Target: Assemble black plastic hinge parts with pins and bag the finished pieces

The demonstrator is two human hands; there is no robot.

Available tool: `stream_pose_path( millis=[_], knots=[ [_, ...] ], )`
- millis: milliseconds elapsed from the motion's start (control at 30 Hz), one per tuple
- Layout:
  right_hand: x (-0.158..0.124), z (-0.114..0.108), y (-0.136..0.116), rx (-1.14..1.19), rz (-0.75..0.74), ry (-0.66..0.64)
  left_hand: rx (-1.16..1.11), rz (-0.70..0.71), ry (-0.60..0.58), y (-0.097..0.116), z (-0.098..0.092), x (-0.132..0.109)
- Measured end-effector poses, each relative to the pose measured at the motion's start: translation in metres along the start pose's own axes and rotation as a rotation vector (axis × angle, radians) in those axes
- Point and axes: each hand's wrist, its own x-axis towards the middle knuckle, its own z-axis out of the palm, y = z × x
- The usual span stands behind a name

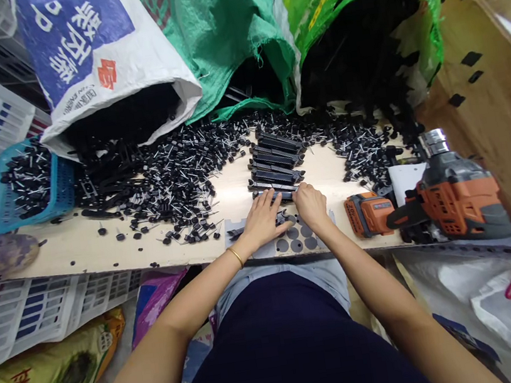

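Observation:
A row of long black plastic parts (274,158) runs up the middle of the bench, lying side by side. My left hand (262,221) lies with fingers stretched out over the nearest black part (279,193), touching it. At that part's right end, my right hand (311,208) has its fingers curled closed; whatever is between them is hidden. Under both hands is a grey plate with round dark discs (292,232). Another black piece lies on the plate, partly covered by my left hand.
Heaps of small black pieces with metal pins (178,183) spread left and right. Three open sacks (234,36) stand behind. A blue basket (61,181) sits at left. An orange power tool (462,194) and a battery (369,213) are at right, beside a wooden side board (484,96).

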Motion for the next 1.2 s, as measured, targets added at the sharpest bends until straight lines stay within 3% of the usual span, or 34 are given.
stream_pose_path(
  millis=[267, 567, 733, 967, 1067, 1200],
  knots=[
    [0.003, -0.001, -0.003, 0.085, 0.093, 0.010, 0.020, 0.009, 0.016, 0.002, 0.006, -0.002],
    [0.008, 0.003, 0.047, 0.226, -0.076, 0.002, 0.053, 0.068, 0.044, -0.003, -0.001, -0.039],
    [0.003, 0.006, 0.024, 0.147, -0.130, 0.020, 0.078, 0.098, -0.013, -0.003, 0.005, -0.047],
    [-0.002, 0.001, 0.001, 0.022, -0.081, 0.011, 0.027, 0.265, -0.010, -0.002, 0.011, -0.023],
    [-0.005, 0.000, 0.000, 0.008, -0.054, -0.001, -0.042, 0.270, 0.043, 0.003, 0.009, -0.020],
    [0.001, -0.006, 0.011, 0.029, -0.077, -0.052, -0.300, 0.268, 0.144, 0.016, 0.001, -0.039]
  ],
)
